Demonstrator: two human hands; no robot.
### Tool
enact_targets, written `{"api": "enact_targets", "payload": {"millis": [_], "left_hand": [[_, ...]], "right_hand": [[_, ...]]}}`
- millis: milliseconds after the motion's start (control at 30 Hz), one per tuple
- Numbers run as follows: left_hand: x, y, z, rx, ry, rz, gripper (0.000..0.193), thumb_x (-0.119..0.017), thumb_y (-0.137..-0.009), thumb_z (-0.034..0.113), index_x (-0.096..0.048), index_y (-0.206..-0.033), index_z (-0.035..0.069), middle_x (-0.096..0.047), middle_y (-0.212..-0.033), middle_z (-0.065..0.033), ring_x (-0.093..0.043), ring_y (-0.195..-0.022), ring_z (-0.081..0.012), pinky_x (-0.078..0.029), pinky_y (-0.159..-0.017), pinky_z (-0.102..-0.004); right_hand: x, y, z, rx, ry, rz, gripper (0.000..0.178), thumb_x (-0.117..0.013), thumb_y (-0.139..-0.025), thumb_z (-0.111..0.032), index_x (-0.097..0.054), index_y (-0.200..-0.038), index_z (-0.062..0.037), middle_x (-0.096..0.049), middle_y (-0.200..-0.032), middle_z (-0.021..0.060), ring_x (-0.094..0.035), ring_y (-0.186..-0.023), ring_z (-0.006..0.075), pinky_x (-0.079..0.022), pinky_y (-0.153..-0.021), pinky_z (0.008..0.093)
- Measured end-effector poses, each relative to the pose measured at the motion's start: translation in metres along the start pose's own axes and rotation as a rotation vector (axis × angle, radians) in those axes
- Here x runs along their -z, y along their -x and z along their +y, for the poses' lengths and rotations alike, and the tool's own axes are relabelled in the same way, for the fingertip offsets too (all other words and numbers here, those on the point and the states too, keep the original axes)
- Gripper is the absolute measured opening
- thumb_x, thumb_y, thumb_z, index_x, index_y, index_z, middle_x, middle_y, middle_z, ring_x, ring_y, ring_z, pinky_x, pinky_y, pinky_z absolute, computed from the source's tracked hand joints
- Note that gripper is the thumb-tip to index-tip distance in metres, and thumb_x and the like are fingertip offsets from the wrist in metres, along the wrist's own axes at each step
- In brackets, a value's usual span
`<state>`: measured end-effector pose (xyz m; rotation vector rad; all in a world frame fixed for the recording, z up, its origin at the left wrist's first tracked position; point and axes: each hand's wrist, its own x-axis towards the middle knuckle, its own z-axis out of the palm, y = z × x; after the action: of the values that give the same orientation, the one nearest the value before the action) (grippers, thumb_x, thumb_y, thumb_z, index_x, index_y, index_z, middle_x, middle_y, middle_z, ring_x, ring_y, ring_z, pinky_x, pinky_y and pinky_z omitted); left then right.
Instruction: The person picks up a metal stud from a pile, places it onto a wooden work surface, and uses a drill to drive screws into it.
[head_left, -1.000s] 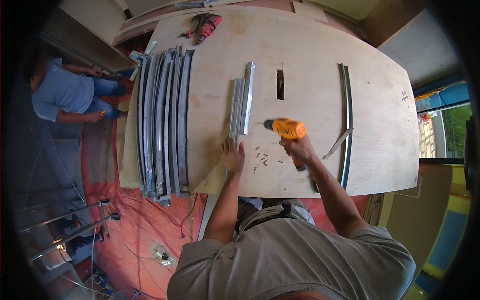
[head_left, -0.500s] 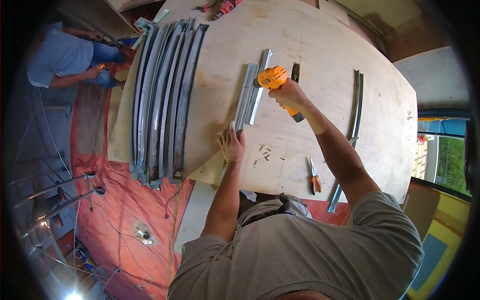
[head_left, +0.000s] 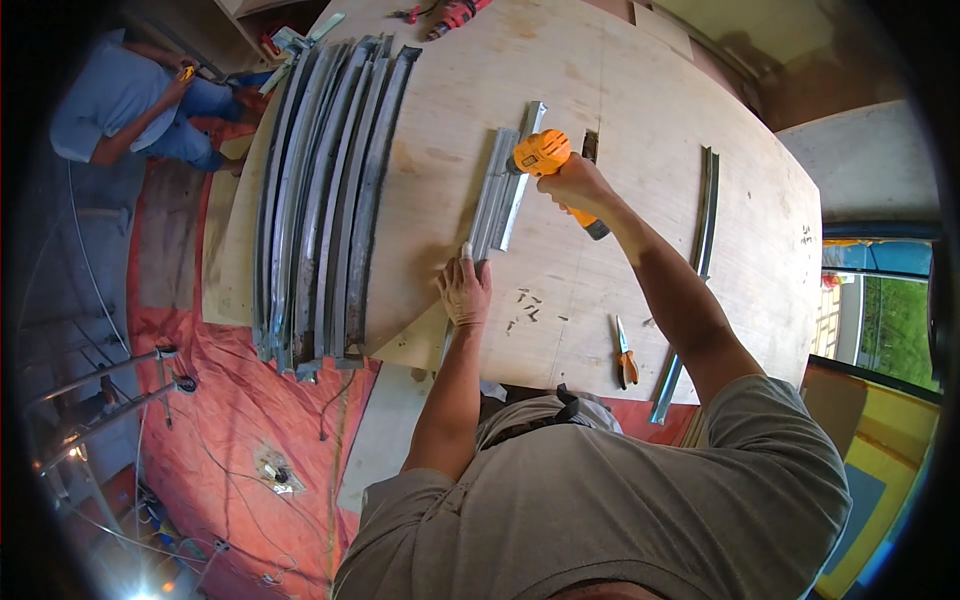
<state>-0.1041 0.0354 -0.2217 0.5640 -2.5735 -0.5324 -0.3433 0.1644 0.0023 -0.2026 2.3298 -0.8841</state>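
Note:
My right hand (head_left: pixel 577 187) grips an orange cordless drill (head_left: pixel 543 155), its nose pointed at the upper part of a pair of short grey metal channel pieces (head_left: pixel 505 187) lying side by side on a plywood tabletop (head_left: pixel 640 110). My left hand (head_left: pixel 465 290) presses flat on the near end of those pieces, fingers spread. A small scatter of screws (head_left: pixel 525 305) lies just to the right of my left hand.
A stack of several long curved metal channels (head_left: pixel 325 200) fills the table's left side. Another long channel (head_left: pixel 700 260) runs along the right edge, with orange-handled pliers (head_left: pixel 624 355) near it. A red power tool (head_left: pixel 450 15) lies at the far end. A person in blue (head_left: pixel 125 95) crouches far left.
My right hand has carried the drill from the middle of the table up to the far part of the short channel pieces. My left hand stays on their near end.

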Motion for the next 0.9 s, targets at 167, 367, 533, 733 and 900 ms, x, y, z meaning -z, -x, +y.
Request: {"api": "enact_targets", "payload": {"millis": [167,367,533,733,900], "left_hand": [[-0.001,0.000,-0.001,-0.003,0.024,-0.018,0.057,-0.073,-0.101,0.038,-0.060,-0.147,0.007,-0.072,-0.133,-0.0125,-0.066,-0.120,-0.0314,-0.050,-0.102,-0.0499],[-0.005,0.001,-0.003,-0.008,0.018,-0.009,0.058,-0.074,-0.100,0.038,-0.060,-0.147,0.006,-0.071,-0.137,-0.0113,-0.066,-0.122,-0.0308,-0.049,-0.103,-0.0506],[-0.007,0.001,-0.004,-0.001,0.038,-0.003,0.058,-0.074,-0.100,0.038,-0.060,-0.146,0.007,-0.071,-0.135,-0.0115,-0.066,-0.122,-0.0307,-0.049,-0.102,-0.0513],[-0.002,0.001,-0.001,0.011,0.030,-0.018,0.057,-0.074,-0.100,0.039,-0.061,-0.146,0.007,-0.072,-0.133,-0.0118,-0.066,-0.121,-0.0310,-0.050,-0.101,-0.0515],[-0.005,0.002,-0.002,0.021,0.019,-0.029,0.056,-0.074,-0.100,0.039,-0.062,-0.145,0.007,-0.072,-0.131,-0.0122,-0.066,-0.120,-0.0316,-0.050,-0.101,-0.0516]], "right_hand": [[0.000,0.002,0.001,0.009,0.055,0.038,0.021,-0.070,-0.086,-0.021,-0.068,-0.092,-0.0011,-0.069,-0.071,0.0067,-0.070,-0.059,0.0190,-0.057,-0.056,0.0357],[-0.001,0.004,-0.004,0.009,0.035,0.024,0.019,-0.071,-0.086,-0.020,-0.067,-0.091,-0.0018,-0.069,-0.070,0.0054,-0.069,-0.058,0.0182,-0.057,-0.055,0.0355],[-0.004,0.002,-0.003,0.012,0.038,0.024,0.019,-0.072,-0.086,-0.020,-0.067,-0.092,-0.0021,-0.068,-0.070,0.0051,-0.068,-0.058,0.0173,-0.056,-0.054,0.0350],[-0.003,0.002,-0.004,0.016,0.059,0.027,0.019,-0.071,-0.086,-0.019,-0.068,-0.093,-0.0015,-0.069,-0.070,0.0069,-0.069,-0.058,0.0185,-0.057,-0.054,0.0359],[0.003,-0.010,-0.020,0.005,0.120,-0.017,0.021,-0.069,-0.086,-0.018,-0.070,-0.096,0.0009,-0.071,-0.073,0.0098,-0.071,-0.059,0.0210,-0.059,-0.055,0.0381]]}}
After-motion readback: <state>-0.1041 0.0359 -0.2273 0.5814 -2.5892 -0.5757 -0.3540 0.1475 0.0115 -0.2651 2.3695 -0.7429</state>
